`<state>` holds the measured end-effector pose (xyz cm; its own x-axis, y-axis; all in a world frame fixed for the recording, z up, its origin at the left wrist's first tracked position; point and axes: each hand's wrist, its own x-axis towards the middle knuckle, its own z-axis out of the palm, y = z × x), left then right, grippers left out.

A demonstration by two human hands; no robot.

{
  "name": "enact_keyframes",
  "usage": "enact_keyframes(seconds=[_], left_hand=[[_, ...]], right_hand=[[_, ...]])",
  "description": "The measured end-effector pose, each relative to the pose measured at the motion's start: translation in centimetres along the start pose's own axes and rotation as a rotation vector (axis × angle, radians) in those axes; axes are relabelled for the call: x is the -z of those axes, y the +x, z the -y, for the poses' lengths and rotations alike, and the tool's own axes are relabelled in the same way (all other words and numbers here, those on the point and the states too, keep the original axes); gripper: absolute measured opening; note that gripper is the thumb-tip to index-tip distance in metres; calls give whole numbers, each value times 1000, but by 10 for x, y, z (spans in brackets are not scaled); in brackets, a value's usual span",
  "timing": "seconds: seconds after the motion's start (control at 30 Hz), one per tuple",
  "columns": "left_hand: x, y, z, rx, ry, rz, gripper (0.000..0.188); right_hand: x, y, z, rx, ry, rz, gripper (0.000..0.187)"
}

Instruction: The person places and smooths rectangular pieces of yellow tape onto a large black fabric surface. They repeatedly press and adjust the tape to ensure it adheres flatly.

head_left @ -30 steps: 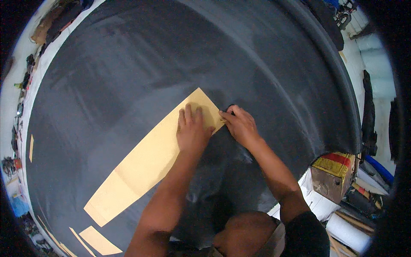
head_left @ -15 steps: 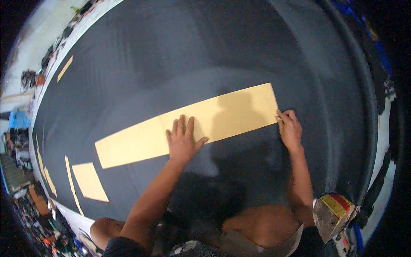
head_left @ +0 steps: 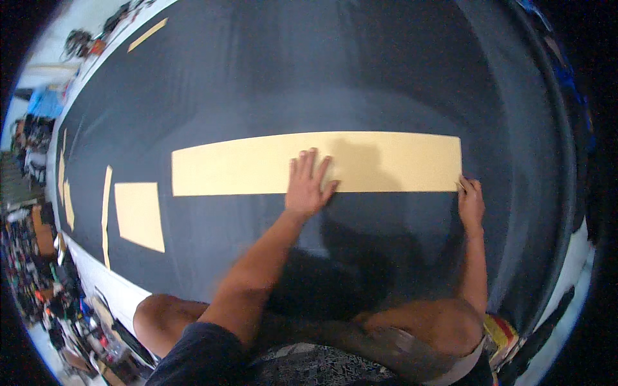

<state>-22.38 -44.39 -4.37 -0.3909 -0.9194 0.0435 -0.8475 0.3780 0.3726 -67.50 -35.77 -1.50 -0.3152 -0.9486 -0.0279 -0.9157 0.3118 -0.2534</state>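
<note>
A long tan strip of card or stiff paper (head_left: 244, 165) lies flat on a broad dark, smooth sheet (head_left: 257, 83), its upper edge gently curved. My left hand (head_left: 308, 184) rests on it near the middle, fingers spread and palm down over the lower edge. At the strip's lower right corner, my right hand (head_left: 472, 198) has its thumb and fingers pinched together. Whatever sits in that pinch is too small to make out. My shadow falls over the right half of the strip.
Left of the strip lie a smaller tan piece (head_left: 140, 215) and a narrow tan strip (head_left: 106, 215); several slim ones lie farther left. Another narrow strip (head_left: 148, 35) is at the upper left. Clutter (head_left: 32, 257) lines the left side; a yellow-and-red package (head_left: 501, 334) stands by my right knee.
The view has turned, so the long strip looks level rather than slanted. My right hand has slid slightly down its right edge to the corner. My left hand remains flat on the strip.
</note>
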Motion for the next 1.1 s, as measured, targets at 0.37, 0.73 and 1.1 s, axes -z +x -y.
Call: enact_keyframes(seconds=[0.37, 0.73, 1.1], left_hand=[[-12, -4, 11, -18, -25, -21, 64], [-2, 0, 10, -6, -5, 106, 66], [-17, -4, 15, -32, -17, -6, 67]], right_hand=[[-19, 3, -20, -50, -83, 69, 33], [-19, 3, -20, -83, -49, 158, 35], [-36, 2, -38, -80, -75, 103, 35]])
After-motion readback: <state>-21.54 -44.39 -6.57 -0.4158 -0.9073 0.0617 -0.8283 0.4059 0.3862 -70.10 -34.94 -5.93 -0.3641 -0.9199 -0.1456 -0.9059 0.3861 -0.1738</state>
